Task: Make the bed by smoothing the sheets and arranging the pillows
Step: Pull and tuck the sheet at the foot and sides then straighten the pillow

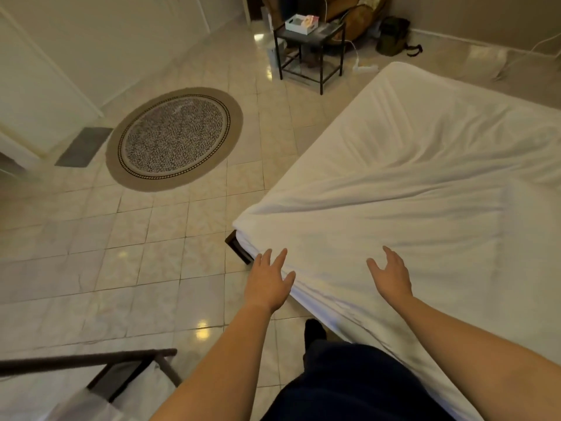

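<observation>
Nearby, wrinkled white sheet (409, 189) on bed; round rug (174, 138) on tiles

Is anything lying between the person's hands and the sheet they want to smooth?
Nothing visible does. The left hand is at the near edge of the white sheet, the right hand over it, both open; the wrinkled cloth there is bare.

Left hand (268, 284), right hand (391, 276); fingers spread
</observation>
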Demonstrator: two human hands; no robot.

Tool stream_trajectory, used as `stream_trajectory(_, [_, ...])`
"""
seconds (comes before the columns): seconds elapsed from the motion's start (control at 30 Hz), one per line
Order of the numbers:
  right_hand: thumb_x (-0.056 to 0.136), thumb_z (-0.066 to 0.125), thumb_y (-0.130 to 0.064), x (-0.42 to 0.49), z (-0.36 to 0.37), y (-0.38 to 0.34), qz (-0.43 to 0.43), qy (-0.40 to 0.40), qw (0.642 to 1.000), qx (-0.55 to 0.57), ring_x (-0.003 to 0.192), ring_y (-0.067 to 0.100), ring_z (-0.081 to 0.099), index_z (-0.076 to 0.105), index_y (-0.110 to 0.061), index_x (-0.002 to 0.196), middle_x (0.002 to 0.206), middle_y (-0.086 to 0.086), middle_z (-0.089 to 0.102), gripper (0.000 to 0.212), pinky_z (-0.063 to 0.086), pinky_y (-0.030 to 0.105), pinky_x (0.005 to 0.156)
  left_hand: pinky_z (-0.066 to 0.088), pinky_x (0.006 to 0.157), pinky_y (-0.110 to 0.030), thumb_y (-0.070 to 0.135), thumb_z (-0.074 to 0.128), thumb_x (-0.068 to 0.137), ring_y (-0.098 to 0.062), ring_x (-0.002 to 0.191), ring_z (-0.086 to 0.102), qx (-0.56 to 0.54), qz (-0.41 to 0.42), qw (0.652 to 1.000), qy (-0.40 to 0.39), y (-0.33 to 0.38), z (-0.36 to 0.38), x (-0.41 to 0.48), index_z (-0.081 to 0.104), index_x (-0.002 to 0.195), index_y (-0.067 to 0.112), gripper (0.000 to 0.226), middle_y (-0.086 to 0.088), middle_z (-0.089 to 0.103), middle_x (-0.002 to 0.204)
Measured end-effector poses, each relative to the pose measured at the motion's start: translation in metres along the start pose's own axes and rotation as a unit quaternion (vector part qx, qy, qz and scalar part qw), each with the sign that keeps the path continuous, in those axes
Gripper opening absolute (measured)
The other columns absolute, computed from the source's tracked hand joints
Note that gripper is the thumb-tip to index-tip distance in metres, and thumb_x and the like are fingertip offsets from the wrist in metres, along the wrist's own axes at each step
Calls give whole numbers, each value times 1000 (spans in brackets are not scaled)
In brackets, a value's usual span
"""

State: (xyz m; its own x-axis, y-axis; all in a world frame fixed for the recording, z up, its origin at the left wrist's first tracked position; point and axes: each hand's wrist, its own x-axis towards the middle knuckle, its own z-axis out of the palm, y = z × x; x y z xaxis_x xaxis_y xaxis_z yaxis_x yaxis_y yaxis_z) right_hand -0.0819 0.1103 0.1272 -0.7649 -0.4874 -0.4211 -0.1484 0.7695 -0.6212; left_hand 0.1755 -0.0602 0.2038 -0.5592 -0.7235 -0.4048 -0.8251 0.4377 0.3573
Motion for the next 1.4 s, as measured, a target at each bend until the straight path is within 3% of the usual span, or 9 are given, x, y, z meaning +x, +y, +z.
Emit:
stream_trajectory(0.27, [99,52,-53,51,62,-94,32,-20,999,10,148,30,31,27,-25,160,165,5,28,72,31,49,118,23,127,-46,58,39,105,-28,159,5,18,-9,1000,9,-67,-89,96,19,164,38,66,-5,13,172])
stream_trajectory(0.47, [99,49,-57,80,94,-163,35,-5,999,-20,151,28,26,22,-27,161,167,3,23,74,28,47,120,23,126,-46,57,39,104,-29,158,8,24,29,999,-3,-102,-123,165,21,164,35,66,-6,16,171])
stream_trajectory(0.7, [98,50,-57,97,146,-233,82,64,995,-6,151,30,26,22,-27,162,168,5,22,76,29,47,120,20,127,-43,58,37,105,-30,159,7,75,118,988,-61,-158,-163,257,16,165,38,67,-5,13,173])
stream_trajectory(0.9, [98,49,-60,65,201,-294,158,131,978,38,152,29,23,20,-27,162,169,4,18,77,27,46,121,19,126,-44,56,37,105,-30,158,9,146,223,959,-98,-206,-231,318,18,165,36,66,-7,14,172])
stream_trajectory(1.23, [96,50,-62,72,248,-342,239,177,949,108,152,28,23,19,-28,162,168,5,19,81,27,49,121,17,127,-43,55,36,106,-30,159,6,165,296,932,-129,-205,-277,397,17,165,37,64,-6,13,172])
stream_trajectory(1.4, [96,51,-63,110,256,-371,218,198,947,131,152,25,23,18,-27,162,168,3,21,83,27,47,122,15,126,-42,54,37,106,-31,158,9,195,326,917,-120,-199,-304,445,19,165,33,64,-9,15,172])
